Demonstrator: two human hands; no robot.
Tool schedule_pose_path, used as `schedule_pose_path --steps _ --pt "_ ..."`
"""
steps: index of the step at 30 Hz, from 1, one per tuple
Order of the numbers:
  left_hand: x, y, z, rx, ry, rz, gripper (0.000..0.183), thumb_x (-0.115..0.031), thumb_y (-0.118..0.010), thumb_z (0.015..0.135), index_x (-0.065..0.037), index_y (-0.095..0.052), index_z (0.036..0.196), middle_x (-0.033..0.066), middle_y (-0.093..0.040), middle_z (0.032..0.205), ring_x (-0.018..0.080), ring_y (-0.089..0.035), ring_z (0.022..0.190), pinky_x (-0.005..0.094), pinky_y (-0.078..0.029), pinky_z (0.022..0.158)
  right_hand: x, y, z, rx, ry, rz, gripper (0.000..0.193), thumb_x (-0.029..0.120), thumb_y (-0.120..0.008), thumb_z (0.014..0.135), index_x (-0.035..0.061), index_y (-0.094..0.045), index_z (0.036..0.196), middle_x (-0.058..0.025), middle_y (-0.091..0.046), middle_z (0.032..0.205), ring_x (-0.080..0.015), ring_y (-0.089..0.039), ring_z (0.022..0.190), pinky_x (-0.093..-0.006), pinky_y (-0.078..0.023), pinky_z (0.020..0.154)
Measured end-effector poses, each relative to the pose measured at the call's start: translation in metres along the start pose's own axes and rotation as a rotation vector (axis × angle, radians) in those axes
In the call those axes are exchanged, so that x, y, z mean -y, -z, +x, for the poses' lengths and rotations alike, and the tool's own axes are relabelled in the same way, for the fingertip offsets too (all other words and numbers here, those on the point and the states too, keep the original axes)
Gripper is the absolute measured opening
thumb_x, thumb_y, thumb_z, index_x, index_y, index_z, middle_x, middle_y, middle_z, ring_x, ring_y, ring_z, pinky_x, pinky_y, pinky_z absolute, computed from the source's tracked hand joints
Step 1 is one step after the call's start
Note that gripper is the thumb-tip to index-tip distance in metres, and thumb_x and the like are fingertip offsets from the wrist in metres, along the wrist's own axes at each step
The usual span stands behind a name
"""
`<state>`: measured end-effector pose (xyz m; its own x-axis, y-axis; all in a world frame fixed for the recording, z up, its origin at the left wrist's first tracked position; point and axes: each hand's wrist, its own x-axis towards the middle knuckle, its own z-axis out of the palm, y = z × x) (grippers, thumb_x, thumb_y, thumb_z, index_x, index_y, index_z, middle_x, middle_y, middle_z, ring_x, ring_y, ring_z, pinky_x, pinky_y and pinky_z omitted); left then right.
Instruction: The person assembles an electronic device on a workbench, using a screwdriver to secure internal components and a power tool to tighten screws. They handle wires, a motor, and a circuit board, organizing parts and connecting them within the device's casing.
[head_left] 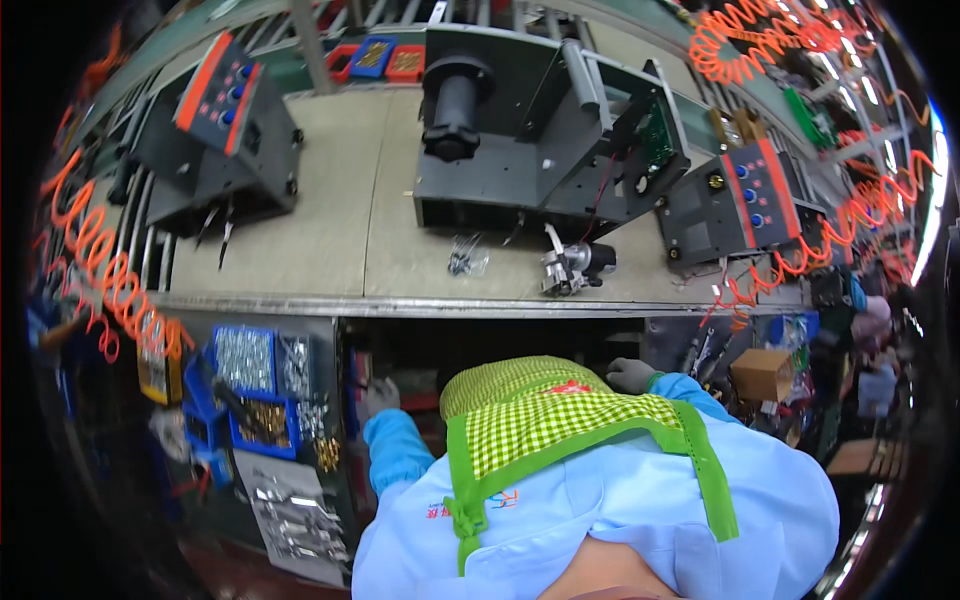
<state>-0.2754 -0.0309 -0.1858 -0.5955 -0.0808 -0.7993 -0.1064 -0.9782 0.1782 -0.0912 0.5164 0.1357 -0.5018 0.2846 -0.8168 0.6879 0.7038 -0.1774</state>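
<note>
My left hand (379, 397), in a pale grey glove, hangs below the bench edge at the left of my apron. Its fingers look loosely apart, with nothing visible in them. My right hand (630, 376), in a darker grey glove, is low at the apron's right side, near the bench edge; its fingers are too small and dark to read. On the bench ahead stands a large open grey metal machine housing (485, 185) with a black spool holder (455, 105) and a green circuit board (660, 145). In front of it lie a wire feeder motor (580, 263) and a small clear bag of parts (467, 257).
Grey units with orange-edged, blue-knobbed panels stand left (222, 145) and right (735, 205). Coiled orange hoses (105, 265) hang at both sides. Blue screw bins (245, 358) sit lower left, a cardboard box (763, 375) lower right. Small red and blue trays (373, 58) are at the back.
</note>
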Motion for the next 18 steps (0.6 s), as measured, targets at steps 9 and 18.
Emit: schedule_pose_path --steps 9,18 --pt "-0.020 -0.019 -0.006 0.122 -0.387 2.322 0.035 -0.029 -0.058 0.090 -0.006 -0.060 0.116 0.0092 -0.059 0.127 0.0228 -0.048 0.126 0.0396 -0.038 0.106 0.112 0.046 -0.025 -0.163 0.092 0.116 0.046 0.037 -0.058 0.089 0.0059 -0.057 0.123 -0.0213 -0.063 0.115 -0.0366 -0.060 0.108 -0.0413 -0.046 0.095" --pt "0.099 -0.139 -0.080 0.621 0.231 2.108 0.051 -0.032 -0.059 0.088 0.004 -0.055 0.125 0.0209 -0.065 0.113 0.0308 -0.061 0.104 0.0382 -0.047 0.090 0.077 -0.029 -0.036 -0.215 -0.042 0.316 0.047 0.037 -0.057 0.089 0.0041 -0.056 0.123 -0.0212 -0.062 0.119 -0.0367 -0.058 0.112 -0.0415 -0.045 0.096"
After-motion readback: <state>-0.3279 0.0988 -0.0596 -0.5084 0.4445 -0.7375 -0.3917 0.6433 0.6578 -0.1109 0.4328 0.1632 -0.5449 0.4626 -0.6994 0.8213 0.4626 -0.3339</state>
